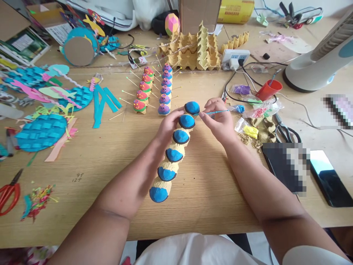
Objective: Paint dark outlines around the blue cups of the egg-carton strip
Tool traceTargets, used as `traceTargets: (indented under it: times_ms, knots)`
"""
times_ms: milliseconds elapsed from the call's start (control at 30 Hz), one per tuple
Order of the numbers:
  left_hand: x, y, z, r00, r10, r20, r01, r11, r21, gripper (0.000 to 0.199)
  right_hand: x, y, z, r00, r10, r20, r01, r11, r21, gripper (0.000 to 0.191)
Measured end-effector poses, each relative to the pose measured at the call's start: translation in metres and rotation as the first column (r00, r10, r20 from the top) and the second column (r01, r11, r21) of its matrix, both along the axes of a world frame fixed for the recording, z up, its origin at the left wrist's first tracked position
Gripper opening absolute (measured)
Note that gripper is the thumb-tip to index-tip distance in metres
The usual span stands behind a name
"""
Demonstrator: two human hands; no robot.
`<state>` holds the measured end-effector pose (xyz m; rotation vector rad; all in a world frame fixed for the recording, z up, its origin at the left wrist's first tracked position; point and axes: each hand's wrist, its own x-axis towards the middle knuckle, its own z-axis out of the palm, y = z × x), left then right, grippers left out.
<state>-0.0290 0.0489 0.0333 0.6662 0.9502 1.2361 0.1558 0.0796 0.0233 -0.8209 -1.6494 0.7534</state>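
A strip of egg carton (178, 148) with several bumps, each topped with blue clay edged in black, slants over the middle of the table. My left hand (171, 123) is closed around its upper end from the left side. In my right hand (217, 117) is a thin blue tool (219, 111), pinched between the fingers, its tip by the topmost blue bump (192, 107). Behind stand two finished-looking carton strips, one red and green (143, 91), one purple (165, 89), with pins sticking out sideways.
Woven blue paper fish (41, 132) and red scissors (10, 191) lie left. Egg cartons (187, 51) and a power strip (235, 58) are at the back. On the right are a red cup (269, 89), clay packets (250, 131), black scissors (286, 132), a phone (332, 178) and a fan base (306, 70).
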Motion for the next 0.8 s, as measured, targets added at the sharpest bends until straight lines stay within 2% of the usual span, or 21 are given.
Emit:
traceTargets:
  times_ms: [333, 467, 667, 800]
  knots:
    - [-0.005, 0.005, -0.009, 1.0, -0.015, -0.022, 0.014, 1.0, -0.017, 0.018, -0.001, 0.002, -0.001, 1.0, -0.021, 0.02, 0.02, 0.999, 0.05, 0.044]
    - [-0.007, 0.004, -0.013, 0.999, -0.017, -0.037, 0.018, 1.0, 0.018, 0.019, 0.0, 0.003, 0.0, 1.0, -0.026, 0.018, 0.025, 0.999, 0.048, 0.042]
    - [-0.008, 0.002, -0.009, 0.998, -0.032, -0.056, 0.032, 0.999, -0.001, 0.025, -0.002, 0.002, 0.001, 0.999, -0.036, 0.001, 0.036, 0.999, -0.007, 0.046]
    - [-0.009, 0.001, -0.004, 0.997, -0.066, -0.048, 0.064, 0.997, -0.043, 0.034, -0.003, 0.002, 0.001, 0.995, 0.018, -0.094, -0.027, 0.996, -0.091, 0.053]
